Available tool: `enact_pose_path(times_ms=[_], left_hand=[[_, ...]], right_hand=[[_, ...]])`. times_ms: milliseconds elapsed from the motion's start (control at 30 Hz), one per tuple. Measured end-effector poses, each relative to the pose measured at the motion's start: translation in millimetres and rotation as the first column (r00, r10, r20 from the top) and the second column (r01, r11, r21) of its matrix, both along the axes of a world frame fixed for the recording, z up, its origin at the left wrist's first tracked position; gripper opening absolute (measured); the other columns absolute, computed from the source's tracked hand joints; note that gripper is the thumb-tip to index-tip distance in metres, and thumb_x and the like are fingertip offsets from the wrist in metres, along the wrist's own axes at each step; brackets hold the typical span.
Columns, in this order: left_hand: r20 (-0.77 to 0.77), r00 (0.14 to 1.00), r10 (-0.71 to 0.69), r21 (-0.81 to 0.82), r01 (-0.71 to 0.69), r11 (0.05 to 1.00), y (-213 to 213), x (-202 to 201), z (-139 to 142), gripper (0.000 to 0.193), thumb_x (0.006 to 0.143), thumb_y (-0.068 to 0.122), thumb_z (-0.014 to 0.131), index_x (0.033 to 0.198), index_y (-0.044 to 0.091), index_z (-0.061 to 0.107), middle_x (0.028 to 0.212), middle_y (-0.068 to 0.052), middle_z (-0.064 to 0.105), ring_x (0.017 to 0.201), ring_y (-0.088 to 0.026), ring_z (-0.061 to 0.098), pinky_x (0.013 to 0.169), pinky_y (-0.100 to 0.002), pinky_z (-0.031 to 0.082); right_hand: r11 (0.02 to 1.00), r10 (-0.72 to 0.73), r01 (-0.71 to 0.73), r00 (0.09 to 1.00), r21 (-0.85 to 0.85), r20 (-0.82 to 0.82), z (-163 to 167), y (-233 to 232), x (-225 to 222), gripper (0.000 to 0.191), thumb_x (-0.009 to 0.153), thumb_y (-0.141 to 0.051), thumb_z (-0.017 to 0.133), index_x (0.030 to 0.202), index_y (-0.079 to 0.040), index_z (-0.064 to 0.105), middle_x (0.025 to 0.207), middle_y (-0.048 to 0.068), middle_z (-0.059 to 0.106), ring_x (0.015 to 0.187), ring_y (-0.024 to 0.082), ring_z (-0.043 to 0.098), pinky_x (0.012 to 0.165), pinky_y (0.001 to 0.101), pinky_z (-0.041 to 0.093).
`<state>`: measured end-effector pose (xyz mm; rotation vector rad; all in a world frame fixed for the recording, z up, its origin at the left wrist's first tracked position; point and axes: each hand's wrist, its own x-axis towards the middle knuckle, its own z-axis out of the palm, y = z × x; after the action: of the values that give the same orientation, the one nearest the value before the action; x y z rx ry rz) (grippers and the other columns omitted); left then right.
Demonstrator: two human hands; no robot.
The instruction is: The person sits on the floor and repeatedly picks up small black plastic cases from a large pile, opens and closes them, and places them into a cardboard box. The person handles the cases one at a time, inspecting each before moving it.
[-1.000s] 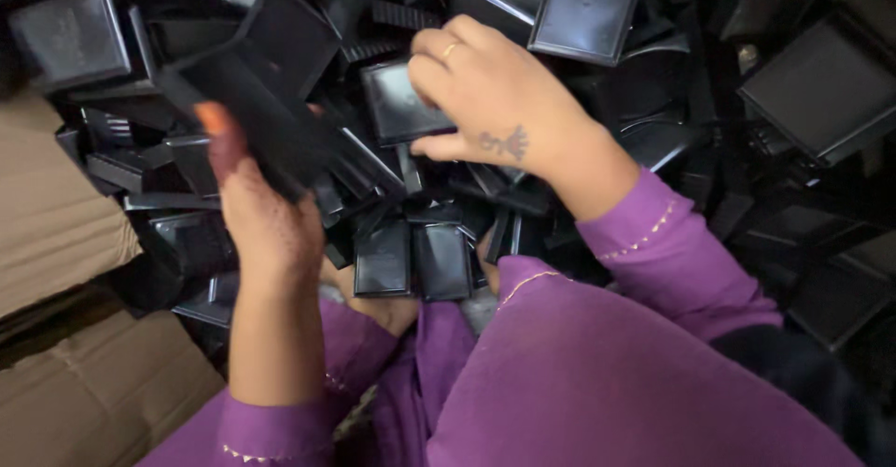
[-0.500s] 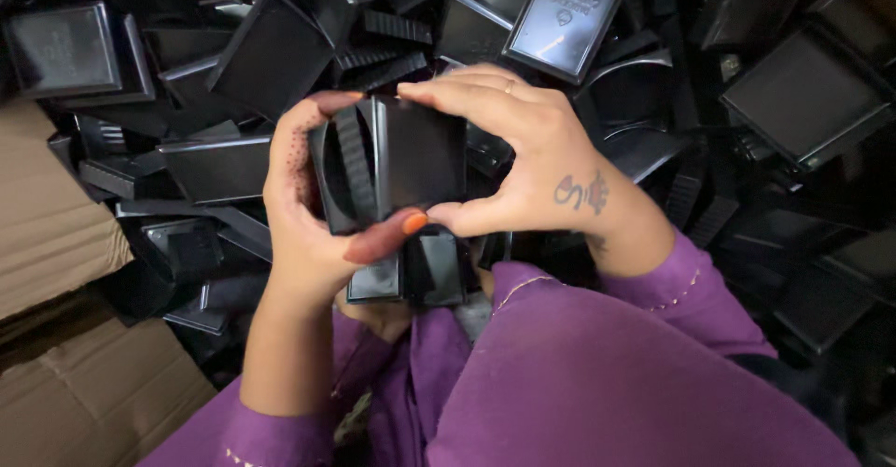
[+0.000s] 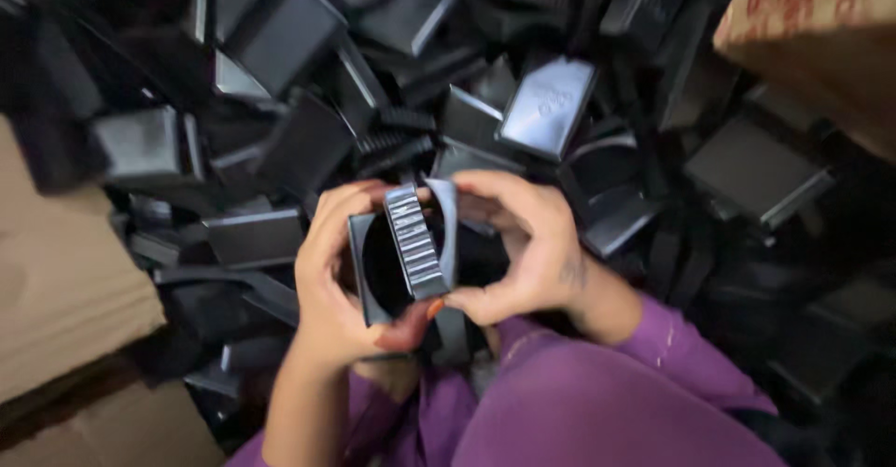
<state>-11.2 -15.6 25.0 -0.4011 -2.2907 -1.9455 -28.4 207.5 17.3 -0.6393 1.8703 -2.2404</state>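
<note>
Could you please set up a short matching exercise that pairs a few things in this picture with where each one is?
Things:
1. black ribbed part
2. cardboard sheet
3. brown box
4. glossy flat lid

Places:
A. top right corner
B. between the left hand and the right hand
C. left edge, beside the pile
D. on the pile of black parts, just above the hands

Pairs: 1-B, 2-C, 3-A, 4-D
</note>
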Motion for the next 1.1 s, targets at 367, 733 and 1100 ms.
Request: enact_pose_path(times_ms=[367, 733, 1100], left_hand=[[-0.025, 1.000, -0.003, -0.073, 0.001, 0.997, -6, -1, 6, 0.081, 0.056, 0.025, 0.091, 0.127, 0.000, 0.063, 0.123, -0.014, 0.066, 0.111, -0.024, 0.065, 0.101, -0.033, 0.052], [-0.177, 0.984, 0.013, -0.199, -0.048, 0.979, 0, -2, 6, 0.073, 0.056, 0.028, 0.091, 0.117, 0.001, 0.063, 0.119, -0.011, 0.069, 0.107, -0.026, 0.067, 0.099, -0.036, 0.051], [-0.200, 0.978, 0.062, -0.221, -0.106, 0.970, 5, -4, 10, 0.075, 0.057, 0.033, 0.091, 0.119, 0.002, 0.062, 0.119, -0.014, 0.068, 0.113, -0.030, 0.065, 0.104, -0.041, 0.051]], right_hand=[[0.992, 0.124, -0.126, 0.987, -0.015, -0.104, -7, 14, -8, 0.095, 0.076, 0.000, 0.093, 0.156, 0.005, 0.041, 0.152, 0.026, 0.056, 0.140, 0.031, 0.058, 0.124, 0.0411, 0.046], [0.947, 0.232, -0.185, 0.959, 0.263, -0.162, 7, 29, -21, 0.092, 0.070, -0.006, 0.093, 0.149, 0.005, 0.048, 0.145, 0.021, 0.064, 0.134, 0.027, 0.068, 0.117, 0.0366, 0.056], [0.996, 0.090, -0.089, 0.992, -0.012, 0.085, 0, 18, -2, 0.089, 0.077, -0.005, 0.088, 0.153, 0.012, 0.045, 0.144, 0.018, 0.063, 0.132, 0.022, 0.064, 0.118, 0.0364, 0.050]])
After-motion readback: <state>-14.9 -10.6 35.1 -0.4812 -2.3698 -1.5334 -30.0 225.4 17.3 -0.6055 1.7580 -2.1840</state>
